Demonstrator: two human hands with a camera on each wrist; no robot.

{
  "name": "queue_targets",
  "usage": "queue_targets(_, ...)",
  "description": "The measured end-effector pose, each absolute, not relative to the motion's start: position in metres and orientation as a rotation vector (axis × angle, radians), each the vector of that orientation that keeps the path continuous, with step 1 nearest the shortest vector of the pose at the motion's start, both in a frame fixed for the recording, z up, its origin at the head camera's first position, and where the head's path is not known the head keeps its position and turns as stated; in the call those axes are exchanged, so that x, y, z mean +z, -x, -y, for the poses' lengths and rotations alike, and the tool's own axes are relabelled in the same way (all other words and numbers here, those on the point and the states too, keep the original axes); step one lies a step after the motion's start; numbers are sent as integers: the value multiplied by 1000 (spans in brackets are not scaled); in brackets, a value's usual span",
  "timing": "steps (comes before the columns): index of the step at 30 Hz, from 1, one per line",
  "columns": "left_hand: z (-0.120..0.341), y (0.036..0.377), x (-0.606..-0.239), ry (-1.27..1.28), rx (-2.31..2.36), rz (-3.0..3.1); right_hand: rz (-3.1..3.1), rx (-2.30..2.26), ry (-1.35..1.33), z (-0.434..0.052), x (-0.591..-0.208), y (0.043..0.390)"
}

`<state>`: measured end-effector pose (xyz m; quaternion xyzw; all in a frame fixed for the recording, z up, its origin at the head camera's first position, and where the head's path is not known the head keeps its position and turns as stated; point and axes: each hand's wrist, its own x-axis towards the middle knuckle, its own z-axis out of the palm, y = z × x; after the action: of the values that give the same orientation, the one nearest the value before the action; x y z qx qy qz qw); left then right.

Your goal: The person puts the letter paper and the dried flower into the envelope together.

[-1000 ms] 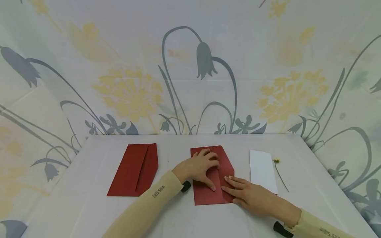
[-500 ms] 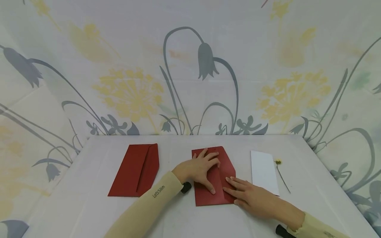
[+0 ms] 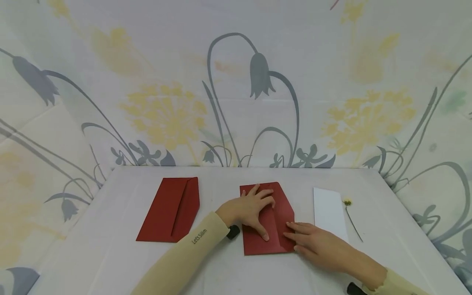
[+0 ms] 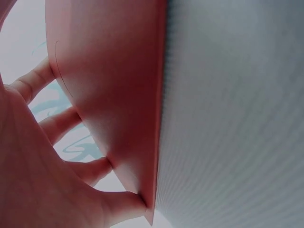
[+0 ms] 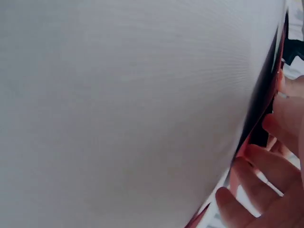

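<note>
A red envelope (image 3: 254, 246) lies on the white table in the middle of the head view, its flap side (image 3: 284, 205) to the right. My left hand (image 3: 248, 211) rests on it with fingers spread; in the left wrist view several fingertips touch the red paper (image 4: 109, 71). On the flap's lower right part lie the extended fingers of my right hand (image 3: 320, 245). The right wrist view shows those fingers (image 5: 256, 185) beside a thin sliver of red paper, mostly hidden. Neither hand curls round anything.
A second red envelope (image 3: 162, 209) lies at the left, near my left sleeve (image 3: 188, 250). Right of the middle envelope is a white card (image 3: 328, 209), partly behind my right hand. A yellow flower with a thin stem (image 3: 347, 202) lies beside it. Patterned cloth (image 3: 236, 102) hangs behind the table.
My right fingertips have slid a little rightward on the flap. The left hand stays in place on the envelope. The whole head view has shifted slightly.
</note>
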<state>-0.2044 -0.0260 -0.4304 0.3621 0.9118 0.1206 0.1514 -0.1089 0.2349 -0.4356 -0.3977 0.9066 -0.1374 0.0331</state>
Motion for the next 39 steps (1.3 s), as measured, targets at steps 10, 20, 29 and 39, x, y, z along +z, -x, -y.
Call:
queue_targets(10, 26, 204, -432, -1054, 363, -2607, -3034, -726, 1184, -257, -437, 111)
queue_targets(20, 25, 203, -432, -1052, 361, -2602, -3238, -1000, 603, -300, -428, 117)
queue_targets(29, 25, 204, -432, -1045, 349, -2612, -3290, -902, 228, -323, -429, 120)
queue_targets(39, 25, 204, -431, -1046, 349, -2614, -3137, -868, 114, -323, -432, 127)
